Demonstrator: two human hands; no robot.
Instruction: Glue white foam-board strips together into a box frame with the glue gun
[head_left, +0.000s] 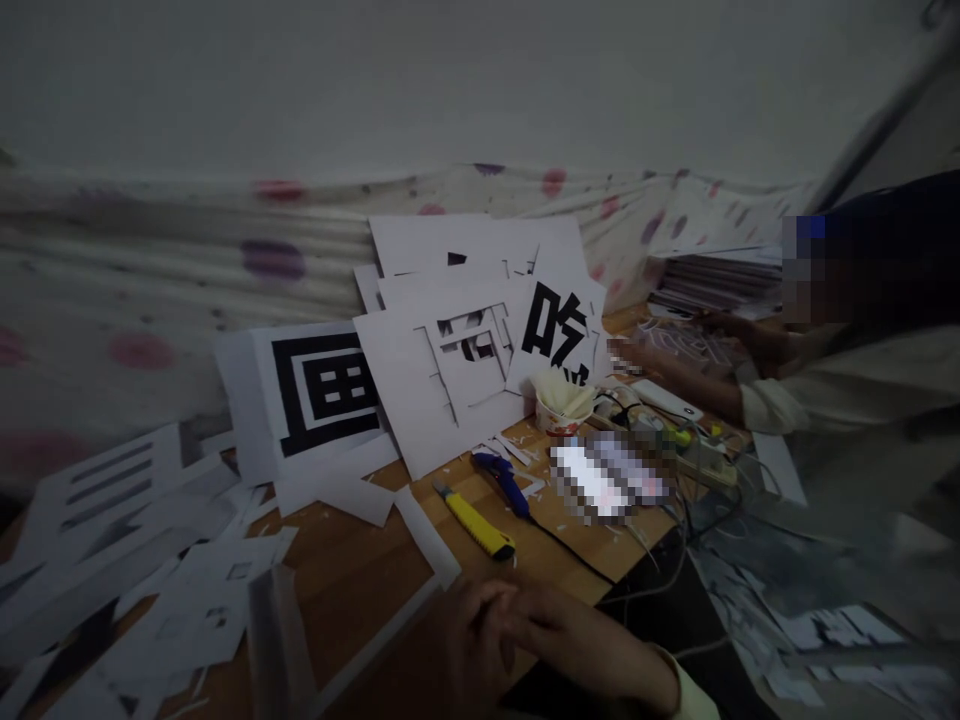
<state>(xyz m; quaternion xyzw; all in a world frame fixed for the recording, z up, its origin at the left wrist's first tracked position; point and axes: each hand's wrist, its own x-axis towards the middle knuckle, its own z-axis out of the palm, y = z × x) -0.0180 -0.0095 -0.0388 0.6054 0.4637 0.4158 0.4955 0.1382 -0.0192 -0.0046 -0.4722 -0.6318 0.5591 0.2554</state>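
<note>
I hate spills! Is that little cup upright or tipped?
The cup stands upright: its rim faces up, with pale sticks poking out.

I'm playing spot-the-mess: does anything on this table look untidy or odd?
Yes. Little white scraps litter the wooden tabletop around the blue tool, as if nobody swept up. Over on the left, cut-out sheets overlap crookedly instead of stacking neatly.

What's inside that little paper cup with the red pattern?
A bunch of pale sticks pokes up out of the paper cup. Their lower ends, and whatever else may be at the bottom, are hidden behind the cup's wall.
</note>
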